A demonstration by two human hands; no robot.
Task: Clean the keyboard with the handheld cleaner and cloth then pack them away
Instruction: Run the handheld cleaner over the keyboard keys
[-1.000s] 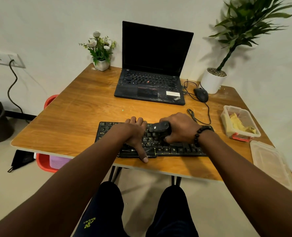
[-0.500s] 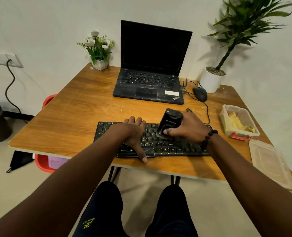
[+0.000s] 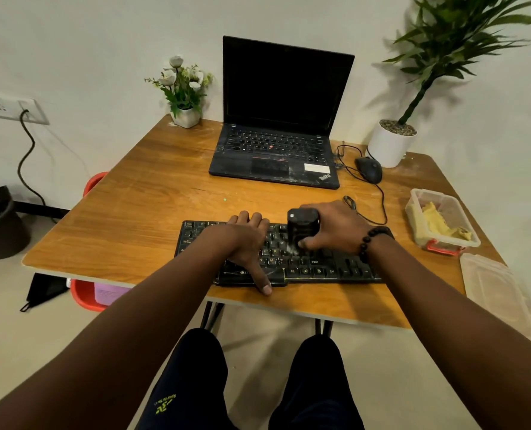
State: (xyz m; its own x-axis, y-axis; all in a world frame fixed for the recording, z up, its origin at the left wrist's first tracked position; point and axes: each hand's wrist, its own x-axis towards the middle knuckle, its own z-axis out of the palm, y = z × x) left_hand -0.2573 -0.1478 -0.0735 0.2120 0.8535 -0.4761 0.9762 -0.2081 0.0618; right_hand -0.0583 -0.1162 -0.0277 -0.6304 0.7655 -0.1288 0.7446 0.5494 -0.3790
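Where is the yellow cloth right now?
In the head view, the yellow cloth lies inside the open clear plastic container at the right edge of the table, right of the keyboard, with the loose lid just in front.

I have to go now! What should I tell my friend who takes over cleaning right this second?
Right hand: grips the black handheld cleaner, nose down on the black keyboard.
Left hand: flat on the keyboard, steadying it.
Yellow cloth: in the clear plastic box; its lid lies on the table beside it.
Done: nothing surely finished.
Left: finish with the cleaner, wipe with cloth, pack both away.
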